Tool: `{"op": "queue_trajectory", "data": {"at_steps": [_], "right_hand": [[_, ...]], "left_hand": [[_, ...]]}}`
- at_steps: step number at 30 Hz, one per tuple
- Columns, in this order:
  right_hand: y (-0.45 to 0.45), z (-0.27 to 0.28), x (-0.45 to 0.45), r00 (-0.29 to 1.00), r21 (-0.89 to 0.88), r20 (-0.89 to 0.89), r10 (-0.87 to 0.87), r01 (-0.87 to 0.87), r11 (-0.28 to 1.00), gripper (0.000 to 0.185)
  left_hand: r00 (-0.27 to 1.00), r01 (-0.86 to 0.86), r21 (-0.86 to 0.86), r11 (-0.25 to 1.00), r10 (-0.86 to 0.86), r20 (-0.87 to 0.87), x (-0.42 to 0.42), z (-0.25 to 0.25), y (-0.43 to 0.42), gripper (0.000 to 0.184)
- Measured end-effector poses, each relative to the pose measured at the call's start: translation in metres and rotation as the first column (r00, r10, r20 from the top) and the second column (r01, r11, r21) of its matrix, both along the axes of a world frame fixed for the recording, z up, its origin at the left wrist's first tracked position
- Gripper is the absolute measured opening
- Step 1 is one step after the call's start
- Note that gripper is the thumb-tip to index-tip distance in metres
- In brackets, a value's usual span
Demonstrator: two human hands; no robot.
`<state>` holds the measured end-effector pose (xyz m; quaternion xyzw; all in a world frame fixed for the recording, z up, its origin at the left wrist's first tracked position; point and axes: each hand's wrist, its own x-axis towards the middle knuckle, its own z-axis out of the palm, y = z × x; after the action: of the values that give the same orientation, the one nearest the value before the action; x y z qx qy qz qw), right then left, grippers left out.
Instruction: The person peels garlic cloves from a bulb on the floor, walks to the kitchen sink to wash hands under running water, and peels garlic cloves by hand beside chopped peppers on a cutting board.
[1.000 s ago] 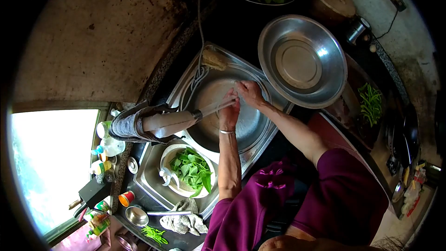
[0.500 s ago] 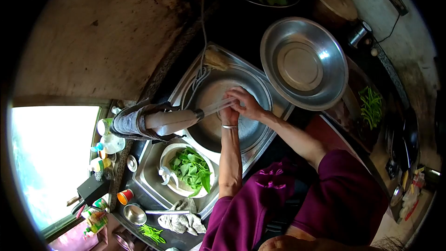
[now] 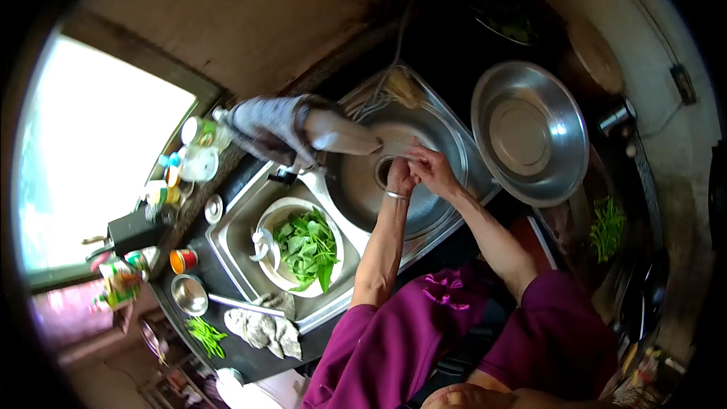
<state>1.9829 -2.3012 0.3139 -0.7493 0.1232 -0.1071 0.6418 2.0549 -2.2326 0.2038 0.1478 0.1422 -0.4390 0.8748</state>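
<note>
Over the round sink basin [image 3: 352, 201], my left hand [image 3: 400, 177] has its fingers curled inward, with a light band at the wrist. Touching or very near it is my right hand [image 3: 433, 170], its fingers partly spread and nothing visible in them. The cloth-wrapped faucet [image 3: 341, 132] ends just left of my hands, and water runs from it towards my right fingers. A drain opening [image 3: 385, 173] shows beside my left hand. Leafy greens [image 3: 306, 246] lie in a white colander [image 3: 287, 285] in the smaller sink.
A large metal bowl [image 3: 522, 136] stands right of the sink. Cut green vegetables [image 3: 606, 229] lie farther right. At the lower left are a metal ladle [image 3: 189, 295], a grey rag [image 3: 263, 331], green pods [image 3: 205, 335] and an orange cup [image 3: 183, 260]. Bottles [image 3: 198, 163] line the window side.
The whole view has turned and shifted. My left fingers, stretched out a second ago, have curled in. My right hand, closed over the left one half a second ago, has its fingers more spread.
</note>
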Motion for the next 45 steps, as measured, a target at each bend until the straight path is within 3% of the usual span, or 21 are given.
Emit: {"op": "queue_trajectory", "data": {"at_steps": [1,2,3,4,5,6,7,9,11,13,16,19,21,23,24,27,29,33,40,43,45], "right_hand": [[0.005,0.002,-0.002,0.999,0.077,0.017,0.035,-0.036,0.996,0.011],[0.012,0.017,-0.005,0.999,0.013,-0.013,0.045,-0.045,0.999,0.01],[0.016,0.022,-0.003,0.997,0.004,-0.011,0.078,-0.078,0.997,0.01],[0.019,0.026,0.0,0.979,-0.274,0.077,0.187,-0.16,0.948,0.011],[0.027,0.028,0.002,0.958,-0.411,0.138,0.253,-0.177,0.894,0.012],[0.036,0.032,0.006,0.928,-0.537,0.198,0.314,-0.165,0.827,0.014],[0.051,0.047,0.01,0.95,-0.374,0.064,0.306,-0.261,0.89,0.017],[0.079,0.057,0.033,0.91,-0.398,0.218,0.352,-0.246,0.884,0.026],[0.106,0.075,0.055,0.912,-0.378,0.179,0.37,-0.284,0.881,0.035],[0.133,0.077,0.081,0.893,-0.337,0.161,0.42,-0.35,0.874,0.043],[0.168,0.062,0.121,0.817,-0.497,0.314,0.483,-0.292,0.817,0.05],[0.194,0.048,0.149,0.811,-0.503,0.34,0.476,-0.271,0.821,0.052],[0.203,0.037,0.161,0.82,-0.3,0.315,0.477,-0.391,0.87,0.048],[0.205,0.031,0.169,0.801,-0.313,0.32,0.506,-0.415,0.854,0.043],[0.205,0.034,0.169,0.8,-0.325,0.271,0.535,-0.447,0.833,0.042],[0.204,0.031,0.17,0.789,-0.402,0.228,0.57,-0.457,0.793,0.04],[0.207,0.026,0.172,0.78,-0.465,0.24,0.577,-0.43,0.774,0.039],[0.219,0.026,0.178,0.796,-0.55,0.371,0.478,-0.226,0.804,0.026],[0.22,0.028,0.184,0.797,-0.602,0.408,0.446,-0.133,0.787,0.026],[0.22,0.029,0.183,0.801,-0.651,0.402,0.443,-0.09,0.754,0.022],[0.222,0.03,0.182,0.817,-0.684,0.338,0.466,-0.127,0.719,0.018]], "left_hand": [[0.999,0.031,-0.158,0.987,-0.033,-0.01,-0.001,-0.025,0.002,0.017],[0.998,0.063,-0.312,0.948,-0.07,-0.009,-0.002,-0.049,0.003,0.017],[0.996,0.021,-0.417,0.909,-0.054,-0.067,-0.005,-0.035,0.003,0.014],[0.991,-0.022,-0.515,0.857,-0.051,-0.126,-0.007,-0.026,0.001,0.016],[0.992,-0.043,-0.521,0.853,-0.026,-0.124,-0.007,-0.031,-0.005,0.016],[0.997,0.005,-0.426,0.905,-0.037,-0.067,-0.007,-0.058,-0.016,0.018],[0.998,0.048,-0.323,0.945,-0.055,-0.013,-0.005,-0.084,-0.025,0.02],[0.998,0.067,-0.218,0.974,-0.062,0.032,-0.004,-0.066,-0.023,0.022],[0.964,-0.077,-0.146,0.986,0.036,-0.262,-0.009,0.027,-0.011,0.025],[0.949,-0.126,-0.118,0.985,0.085,-0.305,-0.004,0.018,-0.013,0.027],[0.938,-0.081,-0.067,0.994,0.053,-0.343,-0.001,0.023,-0.002,0.023],[0.984,0.098,-0.042,0.994,-0.103,-0.148,-0.001,0.016,-0.001,0.006],[0.989,0.076,-0.056,0.996,-0.083,-0.126,-0.002,0.022,-0.002,0.007],[0.978,0.049,0.066,0.997,-0.034,-0.206,0.0,0.049,-0.006,0.009],[0.986,0.101,0.153,0.983,-0.079,-0.146,0.001,0.029,-0.013,0.012],[0.99,0.071,-0.021,0.997,-0.073,-0.117,0.002,0.009,-0.018,0.011],[0.988,0.074,-0.038,0.997,-0.078,-0.135,0.005,0.013,-0.01,0.011],[0.984,0.089,-0.109,0.99,-0.104,-0.144,0.008,0.015,-0.005,0.011],[0.986,0.12,-0.006,0.993,-0.12,-0.117,0.011,0.036,0.002,0.013],[0.976,0.129,-0.071,0.989,-0.139,-0.166,0.011,0.019,-0.003,0.014],[0.985,0.136,-0.149,0.98,-0.149,-0.083,0.012,0.015,0.001,0.013]]}}
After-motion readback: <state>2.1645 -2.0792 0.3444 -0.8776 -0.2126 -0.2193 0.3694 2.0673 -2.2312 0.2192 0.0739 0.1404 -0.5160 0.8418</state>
